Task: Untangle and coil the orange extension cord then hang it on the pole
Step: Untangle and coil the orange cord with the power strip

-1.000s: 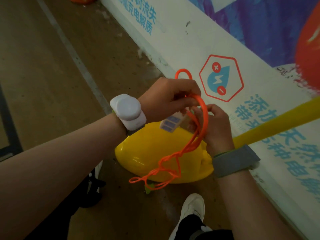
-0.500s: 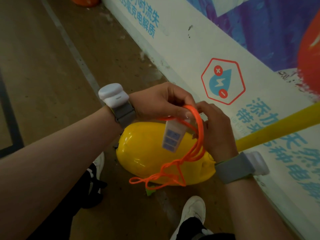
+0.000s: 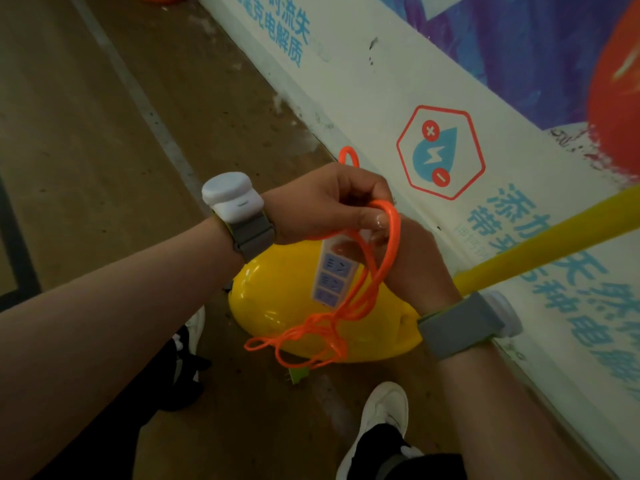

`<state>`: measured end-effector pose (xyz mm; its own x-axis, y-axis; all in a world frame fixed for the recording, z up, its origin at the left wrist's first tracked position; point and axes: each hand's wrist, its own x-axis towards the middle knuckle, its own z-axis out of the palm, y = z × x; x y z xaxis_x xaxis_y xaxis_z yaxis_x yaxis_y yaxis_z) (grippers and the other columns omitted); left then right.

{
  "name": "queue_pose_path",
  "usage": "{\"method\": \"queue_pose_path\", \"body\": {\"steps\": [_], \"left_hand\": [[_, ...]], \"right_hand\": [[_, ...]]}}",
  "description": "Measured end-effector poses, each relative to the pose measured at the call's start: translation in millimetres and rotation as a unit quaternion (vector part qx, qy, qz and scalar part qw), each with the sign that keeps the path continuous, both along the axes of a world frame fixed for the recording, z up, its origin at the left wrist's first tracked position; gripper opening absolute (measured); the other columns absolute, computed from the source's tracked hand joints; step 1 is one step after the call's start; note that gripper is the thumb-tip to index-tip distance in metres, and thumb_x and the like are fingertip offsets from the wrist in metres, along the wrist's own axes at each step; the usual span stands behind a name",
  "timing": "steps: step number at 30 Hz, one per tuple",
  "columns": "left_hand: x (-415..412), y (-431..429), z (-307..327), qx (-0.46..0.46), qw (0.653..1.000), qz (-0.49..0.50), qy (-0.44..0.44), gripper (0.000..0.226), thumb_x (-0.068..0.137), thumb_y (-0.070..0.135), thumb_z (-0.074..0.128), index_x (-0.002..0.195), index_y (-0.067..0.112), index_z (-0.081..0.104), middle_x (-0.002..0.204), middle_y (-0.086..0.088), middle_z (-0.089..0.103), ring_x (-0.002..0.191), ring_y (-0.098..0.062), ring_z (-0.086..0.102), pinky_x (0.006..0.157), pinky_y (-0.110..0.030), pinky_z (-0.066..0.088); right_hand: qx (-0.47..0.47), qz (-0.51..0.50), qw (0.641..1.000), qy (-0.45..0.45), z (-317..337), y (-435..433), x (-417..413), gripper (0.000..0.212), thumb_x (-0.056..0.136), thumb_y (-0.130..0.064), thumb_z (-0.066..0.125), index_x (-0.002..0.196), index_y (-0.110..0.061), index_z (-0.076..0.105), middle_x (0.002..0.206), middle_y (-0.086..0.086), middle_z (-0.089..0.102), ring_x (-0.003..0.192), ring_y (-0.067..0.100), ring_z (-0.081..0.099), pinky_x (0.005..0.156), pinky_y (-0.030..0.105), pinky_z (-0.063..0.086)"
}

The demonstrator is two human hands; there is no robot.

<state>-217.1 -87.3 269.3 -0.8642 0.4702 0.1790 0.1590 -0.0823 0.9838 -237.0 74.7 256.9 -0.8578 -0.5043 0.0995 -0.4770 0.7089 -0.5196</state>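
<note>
We grip the thin orange plastic extension cord (image 3: pixel 396 233) in our left hand (image 3: pixel 329 206) and right hand (image 3: pixel 419 271): few loops coiled, lower strands tangled, hanging on the yellow cylindrical pole (image 3: pixel 547 245) outstanding.

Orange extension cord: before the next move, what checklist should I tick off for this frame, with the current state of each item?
1. Left hand grips the orange cord loops: ok.
2. Right hand has a hold on the cord: cannot tell, its fingers are hidden behind the loops.
3. Cord free of tangles: not ok, a knotted tangle hangs below the loops.
4. Socket strip under control: cannot tell, its top end is hidden by the hands.
5. Yellow pole in view with nothing hanging on its visible stretch: ok.
6. Cord hung on the pole: not ok, not yet done.
</note>
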Motion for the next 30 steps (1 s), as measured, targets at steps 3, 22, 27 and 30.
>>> {"method": "queue_pose_path", "body": {"steps": [3,22,27,30], "left_hand": [[-1,3,-1,-0.026,0.999,0.022,0.006,0.016,0.08,0.034,0.069,0.088,0.021,0.066,0.083,0.004,0.068,0.078,-0.008,0.065,0.072,-0.021,0.051],[-10,-30,-1,-0.422,0.898,0.067,0.101,0.029,0.094,0.021,0.054,0.122,0.028,0.055,0.102,-0.002,0.059,0.089,-0.017,0.059,0.085,-0.039,0.05],[-11,-28,-5,-0.45,0.883,0.089,0.096,0.032,0.095,0.008,0.045,0.122,0.024,0.055,0.083,0.003,0.065,0.071,-0.013,0.061,0.069,-0.029,0.045],[-14,-34,-3,-0.511,0.853,0.096,0.054,0.033,0.095,0.008,0.043,0.119,0.022,0.061,0.087,0.003,0.061,0.069,-0.008,0.054,0.07,-0.023,0.036]], "right_hand": [[-0.001,-0.037,0.996,0.081,-9,-1,-2,0.037,0.081,-0.044,0.052,0.083,-0.01,0.066,0.086,0.014,0.057,0.079,0.03,0.056,0.063,0.026,0.03],[-0.051,-0.034,0.994,0.089,3,3,0,0.038,0.076,-0.048,0.067,0.079,-0.01,0.074,0.094,0.0,0.054,0.074,0.008,0.05,0.063,0.028,0.048],[-0.052,-0.03,0.994,0.092,5,4,1,0.035,0.075,-0.045,0.064,0.079,-0.011,0.074,0.096,0.0,0.055,0.075,0.009,0.051,0.064,0.03,0.05],[-0.057,-0.06,0.992,0.091,8,10,-5,0.029,0.072,-0.039,0.065,0.072,-0.01,0.07,0.09,0.002,0.058,0.076,0.015,0.056,0.064,0.019,0.042]]}}
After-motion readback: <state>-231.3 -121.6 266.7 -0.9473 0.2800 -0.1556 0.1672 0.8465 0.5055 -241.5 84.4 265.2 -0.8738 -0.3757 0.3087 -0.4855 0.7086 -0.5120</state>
